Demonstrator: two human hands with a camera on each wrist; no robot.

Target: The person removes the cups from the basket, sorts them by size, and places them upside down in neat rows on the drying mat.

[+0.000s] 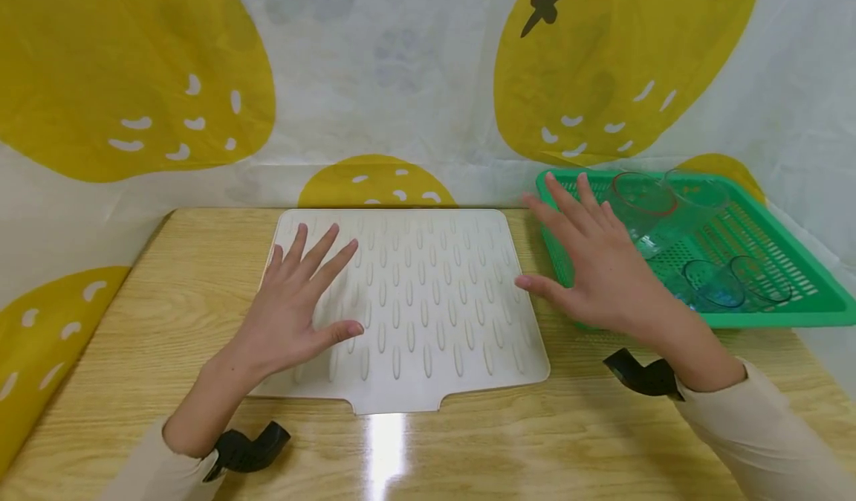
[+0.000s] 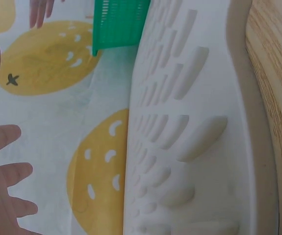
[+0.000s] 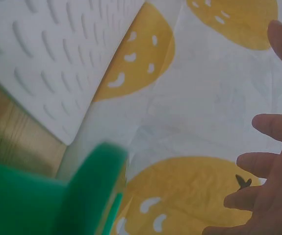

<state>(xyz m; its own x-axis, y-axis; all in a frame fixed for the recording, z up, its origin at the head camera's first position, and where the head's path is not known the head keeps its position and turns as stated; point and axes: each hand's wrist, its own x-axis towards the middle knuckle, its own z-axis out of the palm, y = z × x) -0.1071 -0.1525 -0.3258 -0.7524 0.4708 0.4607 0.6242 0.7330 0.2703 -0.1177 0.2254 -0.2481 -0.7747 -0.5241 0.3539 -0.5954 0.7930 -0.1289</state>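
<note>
My left hand point(image 1: 287, 319) is spread above the left part of a white ridged board point(image 1: 414, 293), with straight fingers and nothing held. Over the near left side of a green plastic basket point(image 1: 769, 319), my right hand point(image 1: 608, 274) is also spread and holds nothing. In the basket are several clear drinking glasses: one with a reddish rim point(image 1: 645, 196) and another beside it point(image 1: 695, 196) at the back, and bluish ones point(image 1: 714, 285) nearer the front. The right hand hides part of the basket. The left wrist view shows the board's raised ridges point(image 2: 185, 83) close up.
The board and basket rest on a wood-grain table point(image 1: 187, 278). Behind them hangs a white cloth with yellow fruit shapes point(image 1: 388, 62), running down the left side too. Black wrist mounts point(image 1: 250, 447) sit at both sleeves. Light glares on the table below the board's tab.
</note>
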